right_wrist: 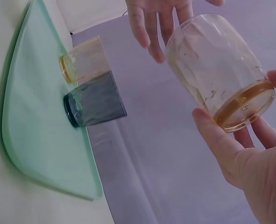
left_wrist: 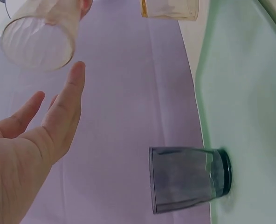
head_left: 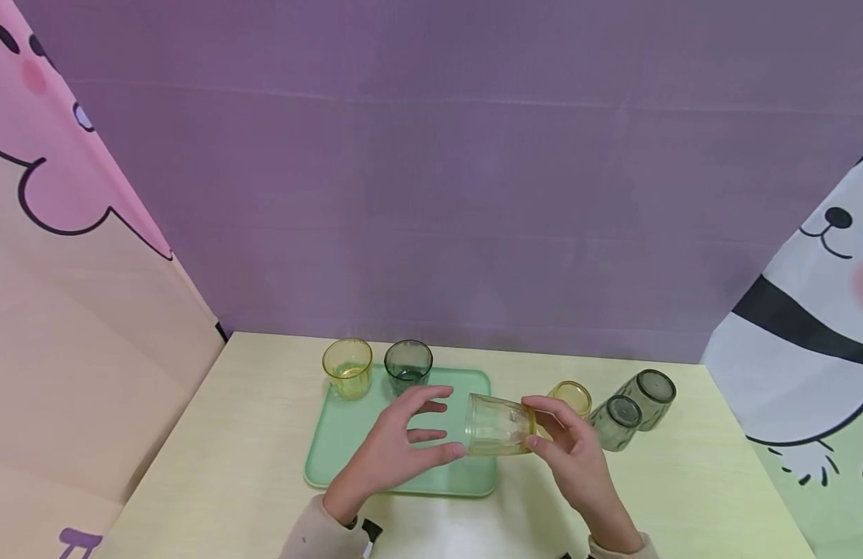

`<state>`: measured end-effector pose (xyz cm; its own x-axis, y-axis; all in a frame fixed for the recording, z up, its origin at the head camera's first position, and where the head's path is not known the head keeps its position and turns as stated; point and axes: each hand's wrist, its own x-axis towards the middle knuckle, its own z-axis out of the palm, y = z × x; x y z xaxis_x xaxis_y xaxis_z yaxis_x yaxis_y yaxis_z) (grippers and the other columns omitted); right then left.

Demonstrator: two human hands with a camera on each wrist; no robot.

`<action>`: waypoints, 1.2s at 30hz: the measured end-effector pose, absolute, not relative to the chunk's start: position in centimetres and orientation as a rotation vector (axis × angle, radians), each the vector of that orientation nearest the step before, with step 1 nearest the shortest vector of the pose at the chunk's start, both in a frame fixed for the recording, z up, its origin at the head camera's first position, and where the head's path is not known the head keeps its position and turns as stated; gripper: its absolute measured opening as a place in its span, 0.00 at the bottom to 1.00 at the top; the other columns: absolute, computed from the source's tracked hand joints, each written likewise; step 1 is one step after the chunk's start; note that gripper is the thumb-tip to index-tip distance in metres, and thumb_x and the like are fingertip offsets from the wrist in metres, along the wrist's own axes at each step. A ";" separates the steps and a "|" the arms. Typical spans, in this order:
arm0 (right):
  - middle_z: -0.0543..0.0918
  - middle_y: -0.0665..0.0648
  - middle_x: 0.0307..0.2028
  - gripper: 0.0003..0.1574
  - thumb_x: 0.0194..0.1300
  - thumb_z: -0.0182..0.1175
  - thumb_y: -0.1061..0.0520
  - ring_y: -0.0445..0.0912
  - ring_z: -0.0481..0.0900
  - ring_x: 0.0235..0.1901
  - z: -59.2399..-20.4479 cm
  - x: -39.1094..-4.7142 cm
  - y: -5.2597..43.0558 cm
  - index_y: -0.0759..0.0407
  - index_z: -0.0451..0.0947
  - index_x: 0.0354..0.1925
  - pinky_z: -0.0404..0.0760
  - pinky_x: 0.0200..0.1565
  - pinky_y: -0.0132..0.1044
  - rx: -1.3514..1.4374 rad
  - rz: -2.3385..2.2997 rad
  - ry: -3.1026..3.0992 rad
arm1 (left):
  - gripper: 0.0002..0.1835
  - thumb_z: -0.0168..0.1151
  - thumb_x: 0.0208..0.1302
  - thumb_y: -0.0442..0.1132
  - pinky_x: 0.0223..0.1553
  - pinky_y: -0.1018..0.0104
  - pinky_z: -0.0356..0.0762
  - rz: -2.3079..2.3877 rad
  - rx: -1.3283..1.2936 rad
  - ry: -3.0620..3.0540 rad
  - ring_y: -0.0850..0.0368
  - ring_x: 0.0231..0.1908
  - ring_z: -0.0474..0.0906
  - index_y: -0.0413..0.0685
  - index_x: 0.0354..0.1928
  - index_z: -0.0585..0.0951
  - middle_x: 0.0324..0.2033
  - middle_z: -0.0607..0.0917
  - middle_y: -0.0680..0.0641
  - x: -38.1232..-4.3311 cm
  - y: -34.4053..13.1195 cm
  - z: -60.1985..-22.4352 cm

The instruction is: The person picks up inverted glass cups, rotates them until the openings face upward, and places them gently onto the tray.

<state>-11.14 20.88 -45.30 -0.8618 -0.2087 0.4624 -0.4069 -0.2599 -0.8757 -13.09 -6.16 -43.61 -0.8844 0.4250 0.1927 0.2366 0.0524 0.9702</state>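
My right hand [head_left: 574,458] pinches a clear yellowish drinking glass [head_left: 497,425] near its thick amber base [right_wrist: 245,107], between thumb and fingers. The glass lies on its side in the air above the tray's right part, its rim turned to the left. Facing that rim is my left hand [head_left: 396,446], its fingers spread and apart from the glass. A yellow glass [head_left: 348,369] and a dark grey-green glass [head_left: 408,365] stand mouth up side by side at the back of the light green tray [head_left: 341,450].
Right of the tray, a yellow glass [head_left: 573,396] and two grey-green glasses [head_left: 616,423] stand upside down close together on the pale table [head_left: 215,466]. A purple cloth backdrop [head_left: 431,194] rises behind the table's back edge, with printed cartoon panels at both sides.
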 end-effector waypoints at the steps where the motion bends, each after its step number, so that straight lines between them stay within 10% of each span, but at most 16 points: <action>1: 0.74 0.61 0.57 0.29 0.59 0.50 0.84 0.47 0.76 0.57 -45.3 -11.2 20.7 0.77 0.70 0.60 0.83 0.49 0.36 0.793 2.289 -1.794 | 0.36 0.78 0.56 0.42 0.50 0.60 0.82 1.950 0.695 2.159 0.50 0.61 0.73 0.56 0.67 0.73 0.62 0.73 0.51 -13.1 -6.1 -43.6; 36: 0.73 0.59 0.60 0.29 0.62 0.53 0.81 0.48 0.75 0.59 -45.3 -11.4 20.3 0.79 0.65 0.62 0.82 0.50 0.37 0.771 2.308 -1.891 | 0.33 0.80 0.52 0.41 0.44 0.59 0.85 1.985 0.675 2.145 0.48 0.53 0.77 0.52 0.61 0.77 0.57 0.76 0.47 -13.3 -5.0 -43.1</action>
<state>-11.39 20.28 -45.31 -0.8731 -0.2616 0.4115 -0.3520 -0.2459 -0.9031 -13.34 -5.01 -43.10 -0.8891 0.4143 0.1948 0.2262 0.0277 0.9737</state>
